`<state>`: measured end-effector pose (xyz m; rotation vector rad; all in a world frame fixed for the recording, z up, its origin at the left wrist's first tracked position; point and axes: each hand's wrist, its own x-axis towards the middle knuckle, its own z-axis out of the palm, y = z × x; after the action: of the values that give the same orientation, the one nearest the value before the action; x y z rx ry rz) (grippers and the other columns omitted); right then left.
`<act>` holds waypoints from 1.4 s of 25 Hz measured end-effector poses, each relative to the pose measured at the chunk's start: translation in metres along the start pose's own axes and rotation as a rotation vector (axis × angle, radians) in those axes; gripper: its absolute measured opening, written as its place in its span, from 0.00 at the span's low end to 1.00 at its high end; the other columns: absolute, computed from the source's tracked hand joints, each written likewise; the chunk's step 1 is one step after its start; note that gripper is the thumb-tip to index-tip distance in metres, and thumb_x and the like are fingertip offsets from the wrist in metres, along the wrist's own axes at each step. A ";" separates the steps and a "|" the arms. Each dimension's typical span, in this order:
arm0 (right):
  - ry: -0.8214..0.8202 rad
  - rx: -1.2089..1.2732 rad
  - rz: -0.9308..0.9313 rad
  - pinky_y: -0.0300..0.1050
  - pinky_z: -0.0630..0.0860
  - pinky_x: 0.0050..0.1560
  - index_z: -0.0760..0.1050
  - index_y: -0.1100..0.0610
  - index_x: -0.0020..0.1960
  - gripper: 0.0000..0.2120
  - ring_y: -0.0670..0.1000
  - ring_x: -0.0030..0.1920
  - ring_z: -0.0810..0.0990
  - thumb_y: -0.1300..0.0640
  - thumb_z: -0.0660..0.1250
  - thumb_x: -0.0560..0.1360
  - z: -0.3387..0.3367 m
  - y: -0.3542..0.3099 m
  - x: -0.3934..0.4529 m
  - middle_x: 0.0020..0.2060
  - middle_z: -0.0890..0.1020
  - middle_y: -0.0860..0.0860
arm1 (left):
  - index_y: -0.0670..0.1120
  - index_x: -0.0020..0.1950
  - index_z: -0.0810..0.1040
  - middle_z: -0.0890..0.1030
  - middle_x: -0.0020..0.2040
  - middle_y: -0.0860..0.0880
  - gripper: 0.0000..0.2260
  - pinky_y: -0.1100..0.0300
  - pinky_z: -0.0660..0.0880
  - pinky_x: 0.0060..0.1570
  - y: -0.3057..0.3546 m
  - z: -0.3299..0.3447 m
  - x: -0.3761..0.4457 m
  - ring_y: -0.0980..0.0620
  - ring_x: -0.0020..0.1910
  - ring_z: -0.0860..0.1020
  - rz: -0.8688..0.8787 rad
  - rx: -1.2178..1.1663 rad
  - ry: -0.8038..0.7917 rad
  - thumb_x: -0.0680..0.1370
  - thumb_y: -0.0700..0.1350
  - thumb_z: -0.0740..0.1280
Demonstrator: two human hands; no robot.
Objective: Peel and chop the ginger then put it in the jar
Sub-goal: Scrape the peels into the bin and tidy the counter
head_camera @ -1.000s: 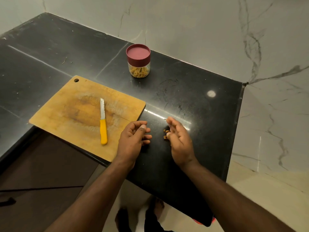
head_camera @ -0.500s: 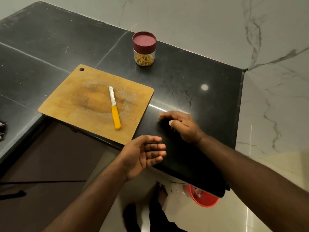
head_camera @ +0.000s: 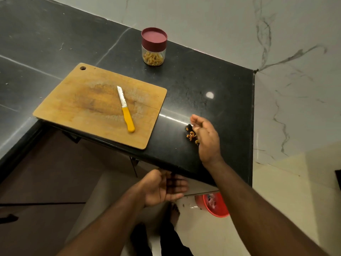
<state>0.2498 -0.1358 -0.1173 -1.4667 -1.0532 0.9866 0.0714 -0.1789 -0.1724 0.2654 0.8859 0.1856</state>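
Sweeping is what this looks like: the right hand (head_camera: 206,137) stands on edge on the black table (head_camera: 212,74), fingers straight and loose, holding nothing, its inner side touching a little scatter of ginger scraps (head_camera: 191,135) just right of the cutting board (head_camera: 99,106). Below the table's near edge, right of the board's near corner, the left hand (head_camera: 164,188) waits palm up and cupped, fingers relaxed, nothing in it that I can see. My read: the scraps get pushed off the edge into that palm. They should be featherlight, dry-ish and curly, likely to scatter or cling to skin, so pinching each one would be slow; a flat scrape with the side of the hand suits them better. The chopped ginger itself sits in the jar (head_camera: 153,52), beyond the board's far right corner, well apart from both hands, its maroon lid (head_camera: 154,37) already on. The jar looks small, rigid and smooth-walled; gripping around the lid or the clear wall would both work. Counting now: one jar, one lid, one board, one yellow-handled knife (head_camera: 125,109) lying on the board, blade pointing away, and one loose cluster of scraps, too small to number piece by piece. One red bin (head_camera: 215,206) peeks out on the floor under the table, below and right of the board.
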 end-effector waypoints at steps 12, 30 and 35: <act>-0.361 -0.073 -0.087 0.55 0.73 0.67 0.79 0.60 0.60 0.19 0.53 0.62 0.79 0.61 0.57 0.73 0.000 -0.004 0.031 0.58 0.82 0.57 | 0.38 0.61 0.81 0.81 0.59 0.34 0.34 0.47 0.81 0.54 -0.004 0.008 0.023 0.38 0.57 0.82 0.077 -0.167 -0.079 0.81 0.65 0.51; -0.153 0.261 -0.013 0.50 0.71 0.69 0.76 0.63 0.63 0.21 0.52 0.66 0.77 0.63 0.54 0.75 0.018 -0.004 -0.083 0.61 0.81 0.57 | 0.40 0.51 0.85 0.84 0.48 0.37 0.28 0.50 0.83 0.45 -0.005 0.012 0.018 0.43 0.45 0.85 0.148 -0.204 -0.070 0.83 0.59 0.52; -0.181 0.135 -0.042 0.58 0.72 0.69 0.76 0.66 0.62 0.19 0.55 0.64 0.78 0.63 0.56 0.75 0.017 -0.011 -0.022 0.59 0.81 0.60 | 0.36 0.59 0.80 0.82 0.57 0.33 0.30 0.47 0.79 0.55 -0.006 0.009 0.019 0.39 0.52 0.84 0.134 -0.216 -0.042 0.82 0.60 0.52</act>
<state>0.2260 -0.1514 -0.1081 -1.2586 -1.1192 1.1543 0.0906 -0.1805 -0.1827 0.1263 0.7997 0.3964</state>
